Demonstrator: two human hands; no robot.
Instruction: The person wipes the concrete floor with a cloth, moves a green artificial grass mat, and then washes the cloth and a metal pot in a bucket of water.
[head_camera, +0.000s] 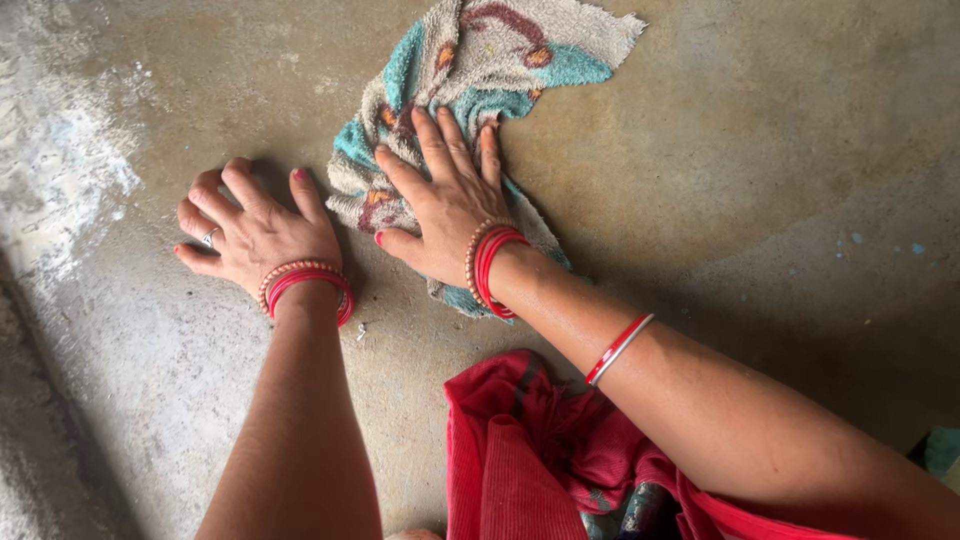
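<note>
My right hand (445, 195) lies flat with fingers spread on a crumpled terry cloth (480, 70), beige with teal and rust patches, pressing it against the concrete floor (750, 150). My left hand (255, 225) rests on the bare floor just left of the cloth, fingers curled under, a ring on one finger; it holds nothing. Red and beaded bangles circle both wrists, and another red and white bangle sits higher on the right forearm.
Red fabric of my clothing (540, 450) bunches at the bottom centre. A whitish, worn patch of floor (60, 150) spreads at the upper left. A darker raised edge (40, 440) runs along the lower left.
</note>
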